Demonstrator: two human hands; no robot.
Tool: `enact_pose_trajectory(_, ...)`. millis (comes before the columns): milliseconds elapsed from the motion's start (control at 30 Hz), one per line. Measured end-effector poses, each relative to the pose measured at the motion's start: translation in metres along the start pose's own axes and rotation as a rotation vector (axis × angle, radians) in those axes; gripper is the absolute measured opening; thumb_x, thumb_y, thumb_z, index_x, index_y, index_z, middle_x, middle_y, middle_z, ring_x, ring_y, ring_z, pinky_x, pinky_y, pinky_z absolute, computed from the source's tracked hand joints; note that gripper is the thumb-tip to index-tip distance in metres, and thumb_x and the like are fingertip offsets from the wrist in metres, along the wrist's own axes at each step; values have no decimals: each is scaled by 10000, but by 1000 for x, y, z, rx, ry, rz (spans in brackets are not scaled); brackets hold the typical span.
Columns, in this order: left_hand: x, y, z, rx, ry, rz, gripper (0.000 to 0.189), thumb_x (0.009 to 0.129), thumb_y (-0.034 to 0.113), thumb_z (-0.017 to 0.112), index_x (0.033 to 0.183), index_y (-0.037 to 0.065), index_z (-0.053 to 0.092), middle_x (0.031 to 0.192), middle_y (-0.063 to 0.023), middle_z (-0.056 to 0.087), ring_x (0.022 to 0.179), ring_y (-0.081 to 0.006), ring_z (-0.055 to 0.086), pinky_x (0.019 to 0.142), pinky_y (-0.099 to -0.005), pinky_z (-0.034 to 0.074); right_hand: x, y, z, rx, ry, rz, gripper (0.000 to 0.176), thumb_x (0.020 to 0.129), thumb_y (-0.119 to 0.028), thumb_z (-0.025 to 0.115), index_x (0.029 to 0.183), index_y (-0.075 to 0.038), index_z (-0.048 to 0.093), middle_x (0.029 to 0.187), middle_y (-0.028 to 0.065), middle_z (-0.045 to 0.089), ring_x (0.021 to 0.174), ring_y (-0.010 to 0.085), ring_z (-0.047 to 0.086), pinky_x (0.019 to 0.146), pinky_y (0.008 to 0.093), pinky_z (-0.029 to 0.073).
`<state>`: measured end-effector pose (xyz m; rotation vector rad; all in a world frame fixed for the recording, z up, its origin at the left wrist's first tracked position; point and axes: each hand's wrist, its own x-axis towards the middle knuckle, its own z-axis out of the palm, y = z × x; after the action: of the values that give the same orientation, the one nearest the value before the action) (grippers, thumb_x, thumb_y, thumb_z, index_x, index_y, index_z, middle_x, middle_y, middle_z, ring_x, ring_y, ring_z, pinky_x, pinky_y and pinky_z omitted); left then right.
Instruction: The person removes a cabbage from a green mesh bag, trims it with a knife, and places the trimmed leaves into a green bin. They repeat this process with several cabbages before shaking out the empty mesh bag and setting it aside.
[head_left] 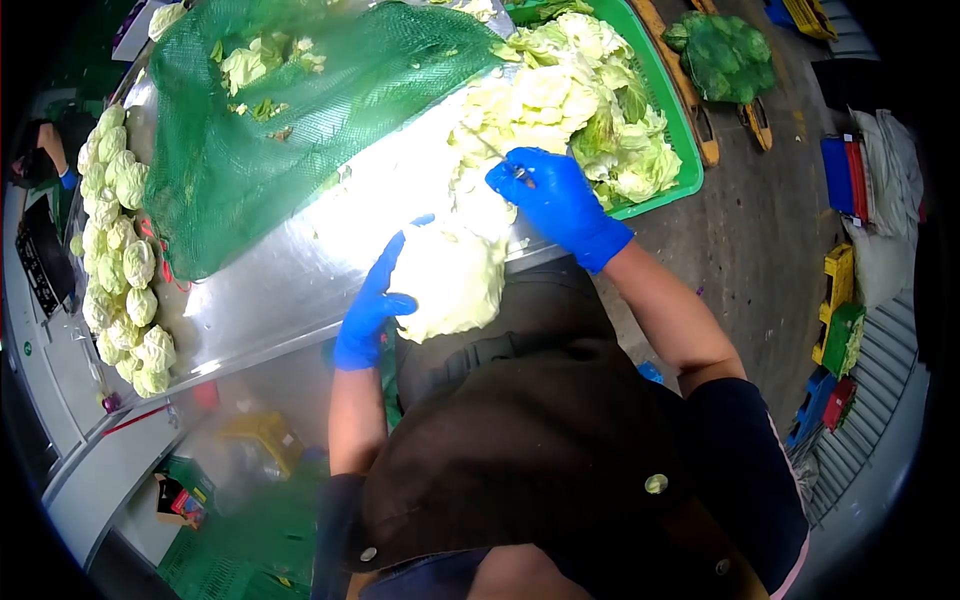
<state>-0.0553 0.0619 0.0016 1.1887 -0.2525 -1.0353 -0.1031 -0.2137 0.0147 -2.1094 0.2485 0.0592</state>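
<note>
In the head view my left hand, in a blue glove, is wrapped round the side of a pale green cabbage at the table's near edge. My right hand, also gloved in blue, is closed on a knife, whose thin blade points up and left; its handle is mostly hidden by the fingers. That hand is just above and right of the cabbage, over loose cabbage leaves. These leaves spread from the metal table into a green crate at its right end.
A green mesh bag lies across the table with leaf scraps on it. Several cabbages line the left edge. On the floor at right, a full net of cabbages sits by a wooden pallet. Another person's arm shows at far left.
</note>
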Motion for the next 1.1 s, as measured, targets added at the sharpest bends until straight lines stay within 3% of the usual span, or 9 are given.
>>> enact_pose_trajectory(167,-14,-30,-12,-413,148,-23,832,708,308,651,1436,3,386,1391,-145,501,1252,-283,516,1069,-404,402,-15,-24,4,281,-475,112,571,816,-270,777,1286,-7,585,1184,98,643,1036,147,568,939,307,452)
enact_pose_trajectory(267,-25,-61,-41,-568,297,-57,759,763,313,633,1419,7,403,1367,-168,516,1224,-307,538,1069,-415,407,-5,-15,9,415,-305,182,603,793,-338,779,1208,61,599,1003,172,678,887,161,617,814,305,490)
enact_pose_trajectory(333,-24,-79,-48,274,425,95,673,842,365,569,1394,6,426,1345,-179,529,1212,-316,544,1063,-415,416,7,-17,-6,355,-179,175,472,810,-220,782,1157,58,622,785,19,631,682,55,515,616,214,427)
enact_pose_trajectory(433,-5,-52,-20,97,556,271,599,934,436,446,1359,13,457,1330,-189,539,1198,-324,551,1067,-431,409,19,-17,-20,206,107,147,467,811,-231,778,1181,14,632,854,50,646,755,101,557,700,270,481)
enact_pose_trajectory(633,-1,-15,-7,-53,733,319,654,951,517,345,1387,39,443,1361,-207,512,1219,-345,526,1084,-479,374,32,-81,28,271,-293,121,747,819,-265,775,1463,-140,418,1256,124,574,1075,140,561,899,322,486)
enact_pose_trajectory(800,-24,-35,-61,-1119,36,471,714,915,566,321,1445,94,401,1484,-152,401,1346,-350,397,1134,-503,284,35,-81,70,320,-294,-71,458,806,-190,780,1217,-44,641,1076,48,650,929,113,568,833,264,480)
enact_pose_trajectory(900,-37,-10,-65,-1025,510,296,693,921,545,333,1436,88,417,1488,-158,396,1350,-363,388,1128,-526,285,41,-101,56,317,-191,92,314,819,-132,741,1109,-25,683,1021,47,688,951,134,608,833,272,493)
enact_pose_trajectory(933,-42,-16,-80,-1058,82,444,663,931,520,329,1427,92,433,1473,-155,417,1334,-365,413,1110,-541,312,49,-89,54,173,-129,-19,352,811,-141,736,1138,-34,662,1056,81,682,943,187,627,833,313,500)
enact_pose_trajectory(1100,-64,6,-118,-1294,65,627,811,888,580,367,1481,30,313,1491,-231,358,1334,-433,390,1120,-567,287,66,-66,63,-134,21,-205,587,787,-141,736,1334,-77,532,1251,172,598,1100,350,594,956,436,459)
